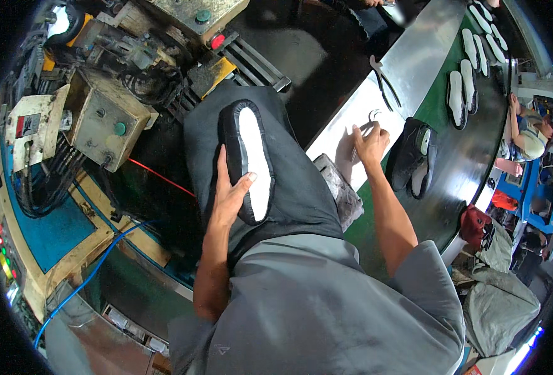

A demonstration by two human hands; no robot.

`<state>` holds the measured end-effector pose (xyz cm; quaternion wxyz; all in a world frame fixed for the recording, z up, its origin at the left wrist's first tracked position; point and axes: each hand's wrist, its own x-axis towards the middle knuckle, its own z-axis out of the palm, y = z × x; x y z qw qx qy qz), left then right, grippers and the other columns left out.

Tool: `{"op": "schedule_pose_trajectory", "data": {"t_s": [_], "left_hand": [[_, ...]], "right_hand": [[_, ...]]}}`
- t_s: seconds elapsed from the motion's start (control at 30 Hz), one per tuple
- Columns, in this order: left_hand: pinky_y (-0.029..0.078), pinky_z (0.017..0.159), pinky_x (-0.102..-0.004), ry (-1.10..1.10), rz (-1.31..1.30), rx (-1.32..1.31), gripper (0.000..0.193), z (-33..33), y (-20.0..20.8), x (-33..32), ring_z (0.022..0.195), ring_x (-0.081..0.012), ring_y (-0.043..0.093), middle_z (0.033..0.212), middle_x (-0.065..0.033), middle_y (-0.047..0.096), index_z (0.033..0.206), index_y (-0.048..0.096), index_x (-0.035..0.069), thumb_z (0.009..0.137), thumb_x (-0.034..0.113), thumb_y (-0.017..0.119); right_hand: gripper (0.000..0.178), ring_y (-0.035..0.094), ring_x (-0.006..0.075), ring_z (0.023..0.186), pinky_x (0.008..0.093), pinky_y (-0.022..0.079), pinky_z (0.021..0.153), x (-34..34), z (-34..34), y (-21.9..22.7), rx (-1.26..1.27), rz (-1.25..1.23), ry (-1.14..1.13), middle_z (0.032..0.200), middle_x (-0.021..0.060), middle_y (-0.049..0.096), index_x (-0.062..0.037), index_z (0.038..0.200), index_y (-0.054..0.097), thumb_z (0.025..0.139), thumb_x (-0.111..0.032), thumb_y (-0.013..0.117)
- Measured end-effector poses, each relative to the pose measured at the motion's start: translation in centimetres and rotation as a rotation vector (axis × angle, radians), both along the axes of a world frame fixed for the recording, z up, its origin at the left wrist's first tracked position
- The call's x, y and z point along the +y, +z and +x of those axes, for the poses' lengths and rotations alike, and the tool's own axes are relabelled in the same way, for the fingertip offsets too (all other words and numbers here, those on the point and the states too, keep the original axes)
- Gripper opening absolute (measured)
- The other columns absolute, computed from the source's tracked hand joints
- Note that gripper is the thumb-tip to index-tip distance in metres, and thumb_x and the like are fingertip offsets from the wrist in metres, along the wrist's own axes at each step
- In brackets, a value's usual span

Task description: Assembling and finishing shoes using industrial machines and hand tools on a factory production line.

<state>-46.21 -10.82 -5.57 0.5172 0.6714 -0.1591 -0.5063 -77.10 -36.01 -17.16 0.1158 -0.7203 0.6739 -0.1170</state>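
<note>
A black shoe upper lies sole side up across my lap, its white bottom board framed by the folded black edge. My left hand grips it near the lower end, thumb on the white board and fingers along the side. Over the bright metal bench plate, my right hand has its fingers curled together at a small dark tool, partly hidden, whose kind I cannot make out. Just beyond it rests a pair of pincers with open handles. Right of that hand sit two black shoes.
A crumpled grey cloth hangs by my thigh at the bench edge. Several white-bottomed uppers line the green belt at the right. At the left stands a machine with a control box and hoses. Other people are farther off.
</note>
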Motion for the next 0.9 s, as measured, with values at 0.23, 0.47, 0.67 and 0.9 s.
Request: {"op": "schedule_pose_trajectory", "data": {"t_s": [0.23, 0.47, 0.67, 0.9], "left_hand": [[0.054, 0.102, -0.0504, -0.234, 0.222, -0.866, 0.066, 4.9, 0.3, -4.3, 0.118, -0.0433, 0.067, 0.13, -0.0273, 0.064, 0.144, 0.062, -0.003, 0.094, 0.036, 0.083], [0.057, 0.091, -0.0535, -0.292, 0.247, -0.989, 0.04, 7.4, 0.4, -6.8, 0.1, -0.0448, 0.072, 0.107, -0.0264, 0.073, 0.113, 0.071, -0.006, 0.095, 0.029, 0.074], [0.057, 0.087, -0.06, -0.44, 0.358, -1.211, 0.032, 6.8, 0.7, -7.8, 0.091, -0.0513, 0.072, 0.097, -0.0318, 0.072, 0.09, 0.065, -0.006, 0.094, 0.025, 0.066], [0.06, 0.083, -0.0585, -0.441, 0.379, -1.259, 0.03, 5.2, 0.7, -8.5, 0.088, -0.0532, 0.072, 0.104, -0.0313, 0.072, 0.098, 0.066, -0.007, 0.096, 0.023, 0.064]], "right_hand": [[0.054, 0.061, 0.0457, 0.114, 0.054, 0.05, 0.099, 0.7, -3.0, -4.7, -0.007, -0.102, -0.223, 0.121, 0.0309, 0.063, 0.0015, 0.139, 0.064, 0.094, -0.025, 0.078], [0.043, 0.07, 0.0428, 0.094, 0.0519, 0.057, 0.091, 1.0, -6.8, -3.4, 0.003, -0.047, -0.134, 0.1, 0.0289, 0.071, 0.0046, 0.122, 0.077, 0.093, -0.027, 0.078], [0.045, 0.069, 0.0262, 0.076, 0.0389, 0.059, 0.069, 0.6, -3.0, 5.0, -1.192, 0.867, -0.371, 0.098, 0.0184, 0.071, 0.0037, 0.133, 0.055, 0.112, -0.035, 0.049], [0.043, 0.071, 0.0303, 0.069, 0.0469, 0.056, 0.067, 2.2, 11.0, 14.1, -0.296, 0.815, 0.703, 0.073, 0.0149, 0.07, -0.0006, 0.091, 0.073, 0.109, -0.039, 0.065]]}}
